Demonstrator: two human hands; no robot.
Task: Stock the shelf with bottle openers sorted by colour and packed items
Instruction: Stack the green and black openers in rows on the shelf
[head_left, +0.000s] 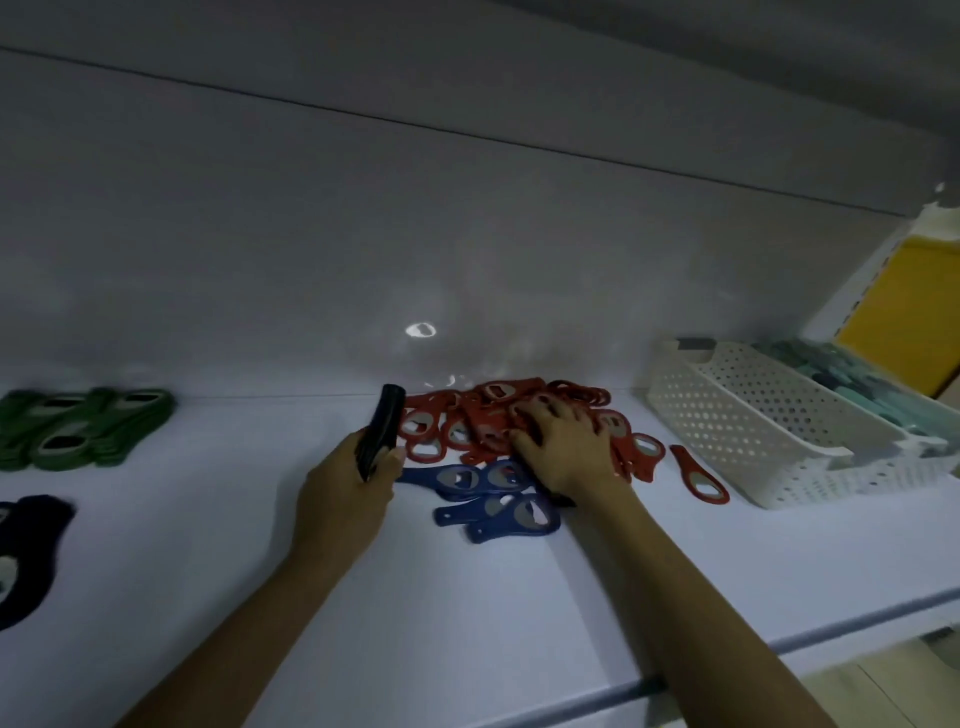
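On the white shelf (467, 597) lies a heap of red bottle openers (467, 415) at the back middle. My right hand (566, 447) lies on that heap with spread fingers. Several blue openers (493, 499) lie just in front of the heap, partly under my right wrist. My left hand (348, 483) grips a stack of black openers (382, 431), held upright to the left of the red heap. A single red opener (698, 475) lies apart on the right. Green openers (88, 426) are grouped at the far left, and dark navy ones (26, 551) sit at the left edge.
A white perforated basket (753, 415) stands at the right, tilted, with pale teal and grey items (831, 369) behind it. The shelf's back wall is close behind the heap. A yellow panel (898, 312) shows at far right. The shelf's front edge (675, 670) runs along the lower right.
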